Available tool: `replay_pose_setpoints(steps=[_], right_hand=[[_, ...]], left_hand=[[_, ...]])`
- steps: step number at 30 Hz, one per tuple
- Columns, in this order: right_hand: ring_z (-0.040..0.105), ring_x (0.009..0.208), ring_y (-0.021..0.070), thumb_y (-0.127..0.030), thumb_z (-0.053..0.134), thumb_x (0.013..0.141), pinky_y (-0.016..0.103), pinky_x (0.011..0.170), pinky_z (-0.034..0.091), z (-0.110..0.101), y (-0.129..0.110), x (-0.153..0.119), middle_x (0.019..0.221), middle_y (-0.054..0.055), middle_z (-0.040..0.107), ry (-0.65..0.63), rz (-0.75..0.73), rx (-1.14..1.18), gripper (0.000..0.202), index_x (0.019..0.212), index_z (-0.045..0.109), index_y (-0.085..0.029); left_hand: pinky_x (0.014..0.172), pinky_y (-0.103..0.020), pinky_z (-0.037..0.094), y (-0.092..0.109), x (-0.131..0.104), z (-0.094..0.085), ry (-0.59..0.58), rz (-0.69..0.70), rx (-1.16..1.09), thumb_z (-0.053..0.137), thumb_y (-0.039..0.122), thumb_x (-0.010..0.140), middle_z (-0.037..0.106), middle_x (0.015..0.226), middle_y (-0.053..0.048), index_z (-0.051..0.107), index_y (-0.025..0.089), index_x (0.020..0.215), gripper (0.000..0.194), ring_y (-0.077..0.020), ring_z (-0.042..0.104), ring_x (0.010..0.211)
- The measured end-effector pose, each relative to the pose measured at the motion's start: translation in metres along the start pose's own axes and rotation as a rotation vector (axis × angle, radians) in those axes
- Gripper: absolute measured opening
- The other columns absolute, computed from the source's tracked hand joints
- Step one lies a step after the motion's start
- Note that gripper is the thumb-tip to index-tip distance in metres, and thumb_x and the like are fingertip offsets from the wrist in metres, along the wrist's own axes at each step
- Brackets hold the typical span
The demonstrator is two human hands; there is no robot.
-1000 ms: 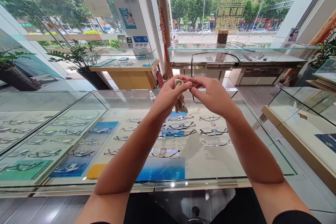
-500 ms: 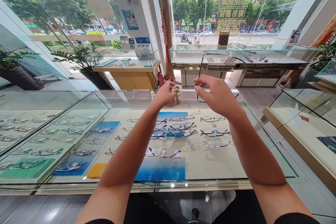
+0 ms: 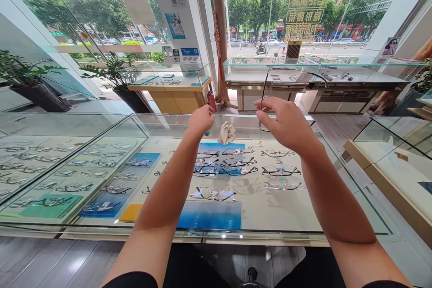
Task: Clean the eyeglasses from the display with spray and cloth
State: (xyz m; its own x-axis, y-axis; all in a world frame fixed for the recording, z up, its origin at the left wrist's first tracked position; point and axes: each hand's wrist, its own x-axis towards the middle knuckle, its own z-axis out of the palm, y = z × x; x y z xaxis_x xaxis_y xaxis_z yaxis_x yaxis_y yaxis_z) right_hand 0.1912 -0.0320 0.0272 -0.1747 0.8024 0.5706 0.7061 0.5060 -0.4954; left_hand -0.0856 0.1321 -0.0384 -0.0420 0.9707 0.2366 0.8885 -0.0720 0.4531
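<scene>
My right hand [image 3: 283, 121] pinches a pair of black-framed eyeglasses [image 3: 265, 82] at the lens end, holding it over the glass counter with a temple arm stretching to the right. My left hand [image 3: 201, 119] is closed around a small bottle [image 3: 207, 133]; just its teal lower end shows below the fingers. Between the hands a crumpled beige cloth [image 3: 227, 133] lies on the counter top, touched by neither. Under the glass, several eyeglasses [image 3: 239, 161] sit in rows.
The glass display counter [image 3: 283, 229] spans the space before me and continues left with more eyeglasses. Another glass case [image 3: 381, 162] stands at the right. Farther back are a wooden display case [image 3: 168, 99], a potted plant [image 3: 126, 94] and a red fire extinguisher [image 3: 211, 101].
My left hand has let go of the beige cloth, leaving it on the counter, and moved left onto the small bottle. My right hand still holds the eyeglasses. The view has shifted slightly left.
</scene>
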Motion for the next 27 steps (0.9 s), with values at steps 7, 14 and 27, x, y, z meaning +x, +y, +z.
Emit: replay_pose_setpoints(steps=[7,14,27], right_hand=[[0.077,0.112,0.0319,-0.034,0.056,0.102,0.046,0.088,0.054,-0.001,-0.001,-0.002,0.127,0.012,0.084,-0.005,-0.003,0.005,0.033,0.119,0.081,-0.021],[0.076,0.110,0.0303,-0.035,0.054,0.103,0.045,0.086,0.053,-0.001,0.000,-0.002,0.126,0.011,0.084,-0.023,-0.019,-0.020,0.034,0.119,0.080,-0.020],[0.076,0.109,0.0313,-0.036,0.054,0.103,0.048,0.090,0.053,-0.001,0.003,-0.001,0.126,0.011,0.084,-0.032,-0.016,-0.008,0.033,0.118,0.080,-0.022]], left_hand=[[0.108,-0.053,0.059,-0.033,0.014,-0.018,-0.028,-0.186,0.234,0.074,0.029,0.093,0.077,0.144,-0.018,0.079,0.021,0.132,0.040,-0.0433,0.071,0.135],[0.097,-0.046,0.062,-0.040,0.019,-0.005,-0.076,-0.210,0.229,0.081,0.032,0.086,0.084,0.128,-0.016,0.084,0.023,0.112,0.028,-0.0399,0.077,0.120],[0.098,-0.037,0.057,-0.015,0.005,-0.036,0.169,0.025,-0.249,0.068,0.036,0.094,0.083,0.118,-0.011,0.076,0.019,0.106,0.022,-0.0277,0.076,0.113]])
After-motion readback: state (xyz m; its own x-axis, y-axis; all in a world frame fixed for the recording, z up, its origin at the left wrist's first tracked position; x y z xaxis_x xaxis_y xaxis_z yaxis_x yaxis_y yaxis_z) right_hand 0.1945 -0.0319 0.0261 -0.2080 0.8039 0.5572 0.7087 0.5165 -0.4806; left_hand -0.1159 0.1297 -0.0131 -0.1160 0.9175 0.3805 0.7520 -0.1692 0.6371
